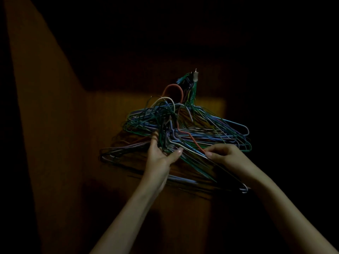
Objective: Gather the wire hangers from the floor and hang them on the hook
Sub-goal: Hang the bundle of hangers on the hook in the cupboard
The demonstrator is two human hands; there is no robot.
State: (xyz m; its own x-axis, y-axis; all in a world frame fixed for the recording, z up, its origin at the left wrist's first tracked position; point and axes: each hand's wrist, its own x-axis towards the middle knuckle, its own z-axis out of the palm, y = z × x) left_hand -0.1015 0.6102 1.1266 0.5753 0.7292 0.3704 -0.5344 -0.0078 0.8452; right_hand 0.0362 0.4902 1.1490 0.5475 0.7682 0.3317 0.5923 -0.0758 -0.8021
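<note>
Where dim light falls on a brown wooden panel (60, 143): hook (195, 77), several wire hangers (211, 125) hung from it. Left hand (161, 153), fingers curled round a tangled bundle. Right hand (222, 153), pinching a red hanger (176, 88).

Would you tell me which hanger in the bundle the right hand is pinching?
The red wire hanger: the right hand pinches its lower wire, and its red hook loop rises above the blue and green hangers.

Probably a home: dim wood-panelled wall (55, 143), hook (195, 77).
</note>
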